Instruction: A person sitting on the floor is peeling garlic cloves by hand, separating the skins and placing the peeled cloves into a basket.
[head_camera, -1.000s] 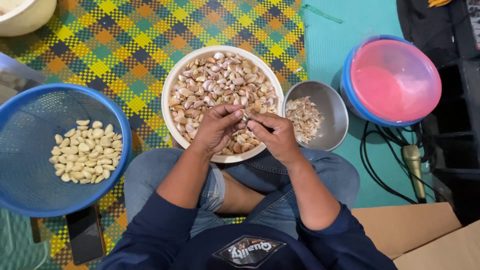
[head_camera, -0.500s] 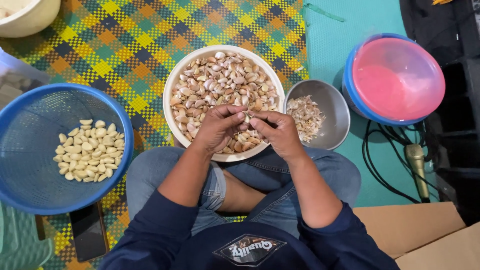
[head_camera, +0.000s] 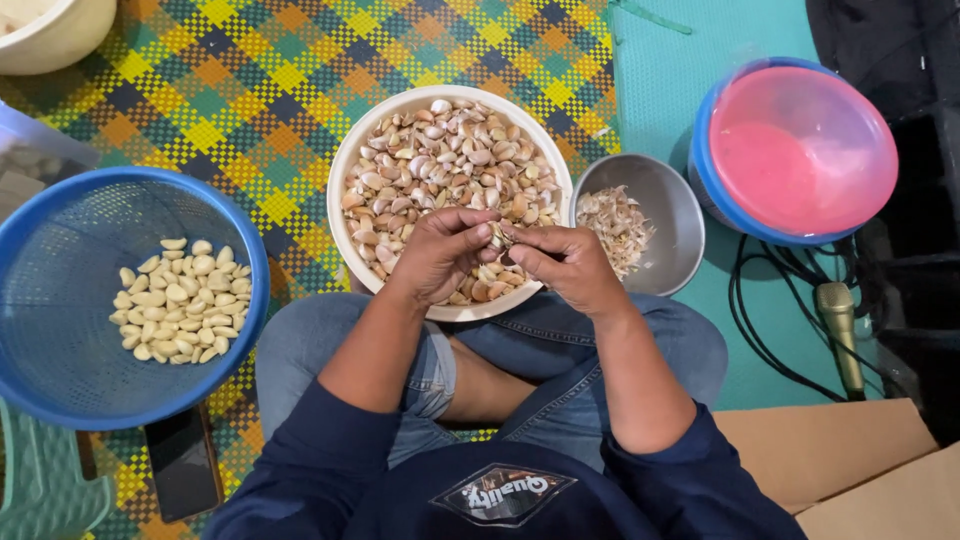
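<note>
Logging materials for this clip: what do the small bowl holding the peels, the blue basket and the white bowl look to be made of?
Small bowl: metal, likely steel, with a grey brushed sheen. Blue basket: plastic, with fine moulded mesh. White bowl: smooth and matte, plastic or ceramic; cannot tell.

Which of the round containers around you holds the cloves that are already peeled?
The blue mesh colander on your left: its cloves are bare and pale. The white bowl holds skinned ones, the steel bowl only papery skins.
</note>
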